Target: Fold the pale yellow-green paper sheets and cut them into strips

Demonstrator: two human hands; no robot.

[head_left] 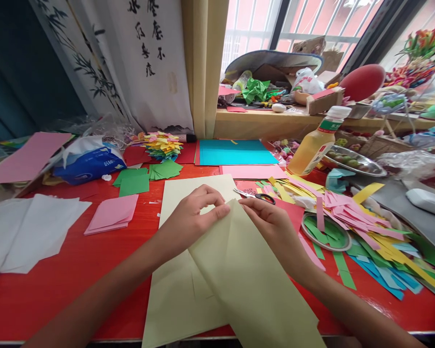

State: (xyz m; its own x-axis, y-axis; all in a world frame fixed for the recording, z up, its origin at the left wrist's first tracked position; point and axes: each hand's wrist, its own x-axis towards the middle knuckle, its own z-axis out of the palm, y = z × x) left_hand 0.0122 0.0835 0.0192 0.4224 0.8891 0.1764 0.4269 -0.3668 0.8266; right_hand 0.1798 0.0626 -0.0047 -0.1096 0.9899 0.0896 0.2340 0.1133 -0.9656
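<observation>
A pale yellow sheet of paper point(253, 270) with a crease near its top corner is held up at an angle in front of me. My left hand point(199, 212) pinches that corner from the left between thumb and fingers. On the other side, my right hand point(271, 222) pinches the sheet's edge close to the same corner. Beneath it, more pale yellow paper point(174, 295) lies flat on the table. Just beyond my right hand rests a pair of scissors point(264, 197) with black handles.
Colored paper strips point(358, 217) and a tape roll point(342, 244) spread over the red table point(112, 280) at right. A juice bottle point(311, 150) stands behind them. Pink squares point(111, 213), green squares point(135, 181) and a blue tissue pack point(90, 162) lie left; blue sheets point(235, 152) lie behind.
</observation>
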